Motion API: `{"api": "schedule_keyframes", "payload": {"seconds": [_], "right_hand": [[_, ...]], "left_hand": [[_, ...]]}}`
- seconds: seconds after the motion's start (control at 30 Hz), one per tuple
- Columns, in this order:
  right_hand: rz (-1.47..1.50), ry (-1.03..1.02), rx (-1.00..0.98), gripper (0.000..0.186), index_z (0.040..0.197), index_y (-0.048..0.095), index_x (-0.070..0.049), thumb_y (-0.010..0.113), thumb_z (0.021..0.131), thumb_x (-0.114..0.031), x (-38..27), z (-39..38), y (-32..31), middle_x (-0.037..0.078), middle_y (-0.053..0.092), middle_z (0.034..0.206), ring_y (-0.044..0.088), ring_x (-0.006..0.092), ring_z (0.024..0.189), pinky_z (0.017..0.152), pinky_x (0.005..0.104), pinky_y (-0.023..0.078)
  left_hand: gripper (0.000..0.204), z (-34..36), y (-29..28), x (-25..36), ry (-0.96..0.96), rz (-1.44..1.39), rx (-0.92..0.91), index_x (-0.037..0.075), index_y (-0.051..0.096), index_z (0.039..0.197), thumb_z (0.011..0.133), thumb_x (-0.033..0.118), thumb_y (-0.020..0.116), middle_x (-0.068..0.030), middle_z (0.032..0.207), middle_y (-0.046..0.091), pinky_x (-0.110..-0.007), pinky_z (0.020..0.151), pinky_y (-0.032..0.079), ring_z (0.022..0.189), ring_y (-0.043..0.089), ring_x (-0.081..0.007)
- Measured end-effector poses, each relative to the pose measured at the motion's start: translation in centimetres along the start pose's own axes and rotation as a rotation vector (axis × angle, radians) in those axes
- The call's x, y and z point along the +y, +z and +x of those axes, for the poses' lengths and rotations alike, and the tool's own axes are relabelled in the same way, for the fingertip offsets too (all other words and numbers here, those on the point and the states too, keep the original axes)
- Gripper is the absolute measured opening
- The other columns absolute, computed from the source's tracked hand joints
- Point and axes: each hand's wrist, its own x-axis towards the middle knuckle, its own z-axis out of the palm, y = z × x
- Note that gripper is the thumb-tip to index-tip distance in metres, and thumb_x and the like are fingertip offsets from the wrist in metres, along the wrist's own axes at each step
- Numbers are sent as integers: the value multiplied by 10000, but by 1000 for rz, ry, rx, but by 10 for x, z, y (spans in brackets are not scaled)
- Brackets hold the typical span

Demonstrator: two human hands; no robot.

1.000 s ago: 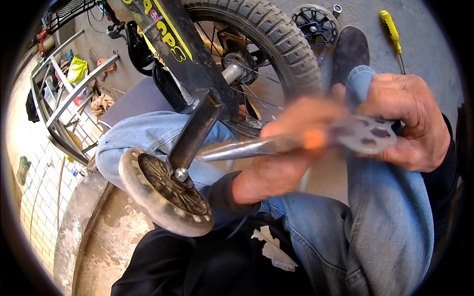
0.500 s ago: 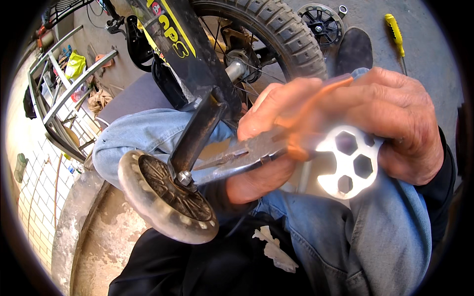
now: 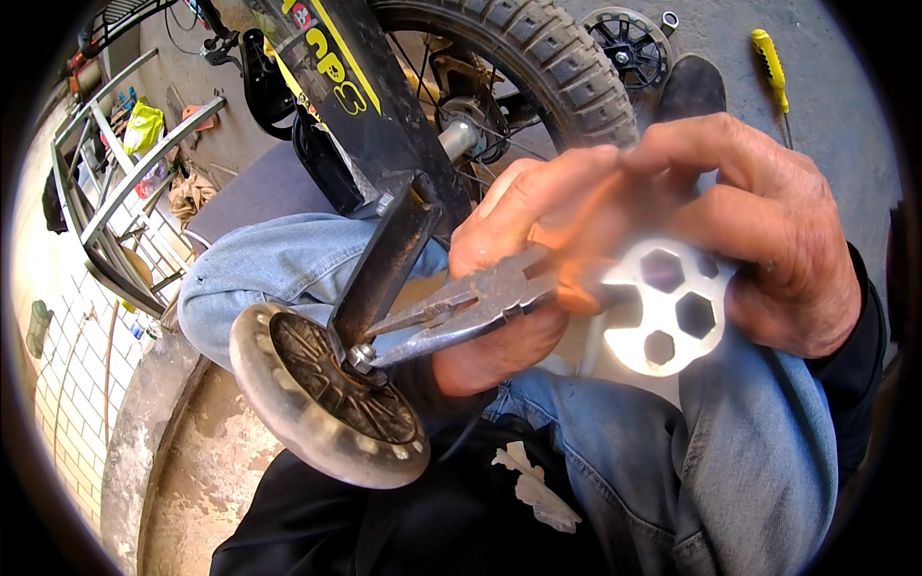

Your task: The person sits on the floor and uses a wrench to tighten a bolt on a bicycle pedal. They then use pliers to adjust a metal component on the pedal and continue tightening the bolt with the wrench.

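My left hand [image 3: 509, 240] is wrapped round a pair of pliers [image 3: 499, 288] with worn steel jaws and orange handles. The jaw tips reach the axle nut [image 3: 361, 357] of a small clear-rimmed training wheel [image 3: 331, 394]; whether they grip it I cannot tell. The wheel hangs from a rusty black bracket [image 3: 384, 259] on the bicycle. Curled at the handle ends is my right hand [image 3: 768, 221], its fingertips blurred. Against its palm side sits a silvery multi-hole wrench [image 3: 672, 312] with hexagonal openings, which it appears to hold.
The bicycle's rear tyre [image 3: 567, 77] and black chain guard [image 3: 384, 106] stand just ahead. Beyond them lie another small wheel [image 3: 624, 58], a ring-ended spanner [image 3: 669, 19] and a yellow-handled screwdriver [image 3: 771, 72]. A metal rack [image 3: 106, 182] stands at left. A torn paper scrap [image 3: 538, 490] rests on dark cloth.
The training wheel has swung slightly downward at its near edge. My right hand and the multi-hole wrench have shifted a little left, and the right fingers have lifted slightly.
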Motion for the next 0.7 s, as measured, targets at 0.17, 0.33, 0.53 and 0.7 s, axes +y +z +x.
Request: {"api": "schedule_keyframes", "payload": {"seconds": [0.17,0.33,0.53,0.7], "right_hand": [[-22,-32,-16,217,795,617,-49,756,640,-110,1,3,-2,152,569,1075,646,244,832,681,315,527],[-84,-51,-57,196,785,599,-22,720,653,-100,1,8,-6,176,559,1077,641,281,810,672,326,523],[-187,7,-88,248,851,567,-12,691,662,-111,-13,26,-3,156,549,993,616,304,733,610,357,503],[-326,-10,-186,295,873,524,-19,681,643,-118,-31,51,-10,136,528,907,588,302,703,576,372,478]], "left_hand": [[521,-1,-9,2,4,28,-56,-88,458,1229,826,156,683,-186,1102,578,-309,817,527,930,623,-206],[652,-3,-19,-9,10,-152,-122,-98,415,1254,836,335,664,-212,1144,554,-354,828,534,977,611,-244],[595,1,-19,-8,190,140,-88,-91,467,1214,843,336,653,-211,1176,552,-351,901,472,1022,588,-257],[409,2,-15,4,187,244,-16,-71,538,1146,850,200,613,-171,1098,567,-313,827,467,968,574,-225]]}}
